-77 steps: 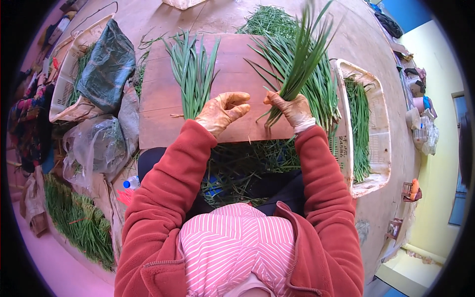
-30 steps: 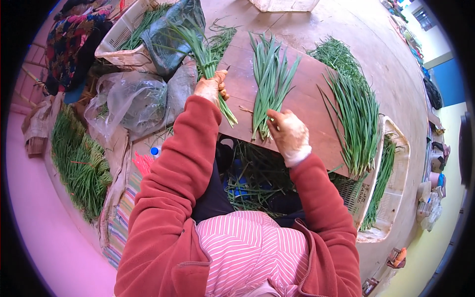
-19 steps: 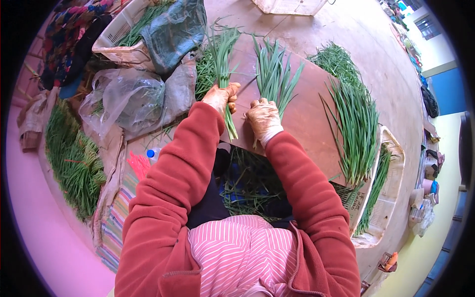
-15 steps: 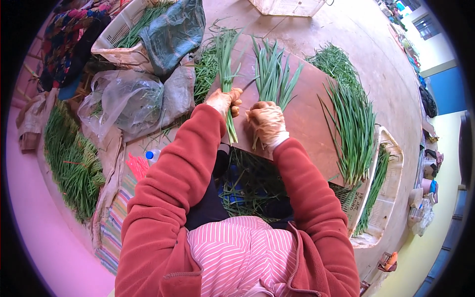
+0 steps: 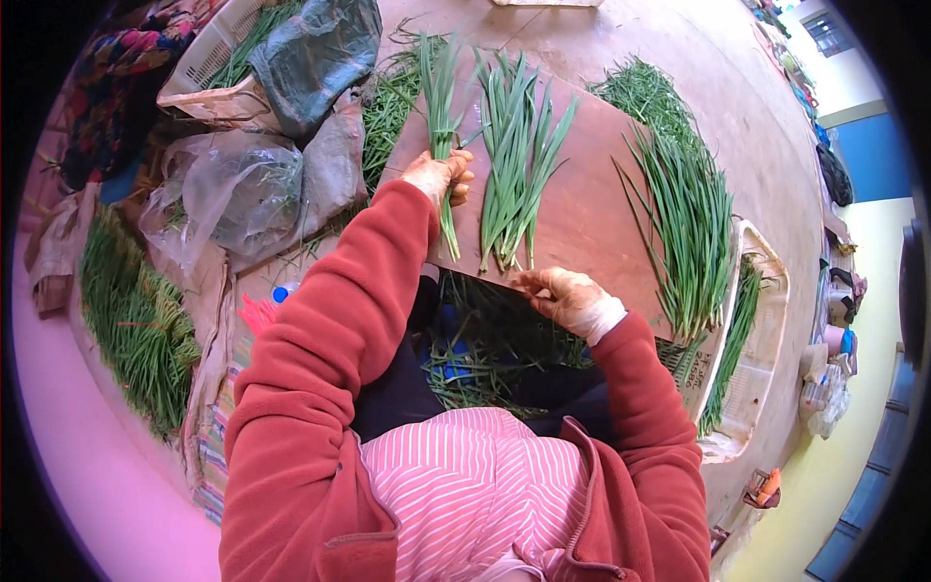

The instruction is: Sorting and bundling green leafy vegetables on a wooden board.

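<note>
My left hand [image 5: 439,177] is closed around a small upright bunch of garlic chives [image 5: 441,107], the leaves pointing away from me and the pale stem ends sticking out below. Beside it, a looser spread of chives [image 5: 514,165] lies on the brown board [image 5: 592,213]. At the board's near edge, just below the stem ends of that spread, my right hand [image 5: 565,294] has its thumb and fingertips pinched together; what they hold, if anything, is too small to see. A larger pile of chives [image 5: 684,242] rests along the board's right side.
A white crate [image 5: 761,359] with greens stands at the right. Far left are another crate [image 5: 228,102], a dark plastic sheet [image 5: 320,63] and a clear bag [image 5: 228,194]. Chives are heaped [image 5: 136,310] by the pink wall, with loose trimmings [image 5: 640,97] beyond the board.
My right hand has let go of the middle chives and drawn back toward me and right, to the board's edge. The left hand still grips its bunch. The whole view has shifted slightly.
</note>
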### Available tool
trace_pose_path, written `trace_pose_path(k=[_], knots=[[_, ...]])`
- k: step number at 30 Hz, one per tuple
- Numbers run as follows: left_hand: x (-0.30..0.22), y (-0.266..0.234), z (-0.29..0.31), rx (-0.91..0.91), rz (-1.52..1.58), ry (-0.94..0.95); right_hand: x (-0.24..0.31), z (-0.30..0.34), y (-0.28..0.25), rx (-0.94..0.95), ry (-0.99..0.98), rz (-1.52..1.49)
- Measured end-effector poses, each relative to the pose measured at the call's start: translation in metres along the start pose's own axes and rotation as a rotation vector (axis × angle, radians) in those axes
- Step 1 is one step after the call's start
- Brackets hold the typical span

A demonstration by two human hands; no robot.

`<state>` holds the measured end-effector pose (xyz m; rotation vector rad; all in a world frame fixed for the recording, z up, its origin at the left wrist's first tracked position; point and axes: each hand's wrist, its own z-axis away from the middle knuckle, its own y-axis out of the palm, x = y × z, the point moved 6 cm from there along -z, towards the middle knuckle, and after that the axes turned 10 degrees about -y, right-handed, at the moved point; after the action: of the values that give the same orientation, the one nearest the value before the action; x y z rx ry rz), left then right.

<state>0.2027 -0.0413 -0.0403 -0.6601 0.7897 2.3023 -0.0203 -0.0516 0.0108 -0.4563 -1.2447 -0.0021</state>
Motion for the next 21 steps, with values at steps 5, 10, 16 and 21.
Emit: trace_pose_path(k=[5, 10, 16, 21], knots=[[0.005, 0.007, -0.005, -0.107, -0.078, 0.010, 0.003, -0.006, -0.049, -0.398, -0.103, 0.703], [0.015, 0.007, -0.014, -0.094, -0.096, -0.049, 0.016, -0.053, -0.083, -0.345, 0.079, 1.038], [0.022, 0.009, -0.013, -0.122, -0.076, -0.104, 0.039, -0.075, -0.131, -0.366, 0.165, 0.748], [0.027, 0.018, -0.019, -0.102, -0.051, -0.146, 0.024, -0.130, -0.143, -0.637, -0.200, 0.584]])
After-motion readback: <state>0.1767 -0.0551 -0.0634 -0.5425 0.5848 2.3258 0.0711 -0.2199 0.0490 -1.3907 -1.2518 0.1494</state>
